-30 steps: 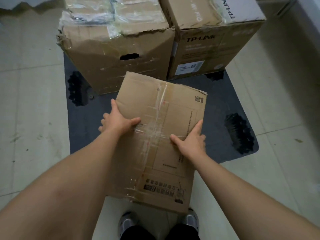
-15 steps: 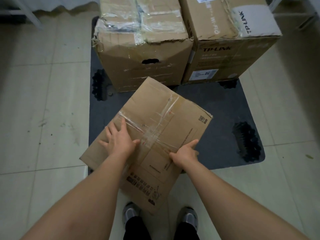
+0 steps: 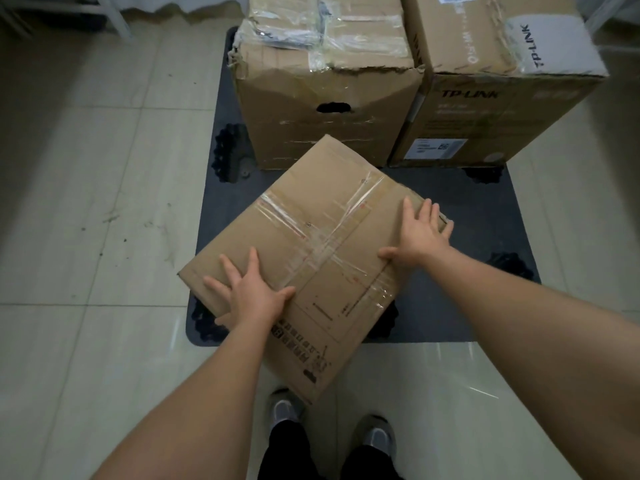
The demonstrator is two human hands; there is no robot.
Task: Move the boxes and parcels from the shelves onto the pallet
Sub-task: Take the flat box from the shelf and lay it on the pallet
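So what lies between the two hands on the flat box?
In the head view, only the flat box's taped top lies between left hand and right hand; clear tape crosses there.

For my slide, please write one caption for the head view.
Both hands, left hand and right hand, press flat on a taped cardboard box over the dark pallet.

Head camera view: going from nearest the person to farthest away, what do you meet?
Shoes → left hand → right hand, both on the flat taped box → torn box with handle hole.
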